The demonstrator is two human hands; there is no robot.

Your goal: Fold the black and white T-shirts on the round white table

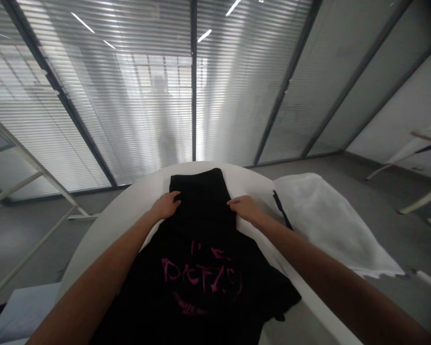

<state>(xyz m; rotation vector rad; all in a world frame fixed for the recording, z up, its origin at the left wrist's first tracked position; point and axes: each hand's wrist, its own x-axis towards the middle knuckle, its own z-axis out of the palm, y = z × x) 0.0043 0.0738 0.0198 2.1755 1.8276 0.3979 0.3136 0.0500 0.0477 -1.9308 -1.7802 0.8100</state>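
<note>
A black T-shirt (201, 258) with pink lettering lies spread on a white table (129, 211). My left hand (166, 205) rests on the shirt's left edge near its far part, fingers curled onto the cloth. My right hand (244, 208) lies on the right edge, fingers pressed on the fabric. Whether either hand pinches the cloth or only presses it is unclear. The shirt's far part looks folded into a narrower strip between the two hands.
A white cloth (326, 225) with a thin black strap (282, 211) lies to the right of the table. Glass walls with blinds (158, 96) stand behind. White frame legs (32, 201) are at left and a white table leg (420, 199) at right.
</note>
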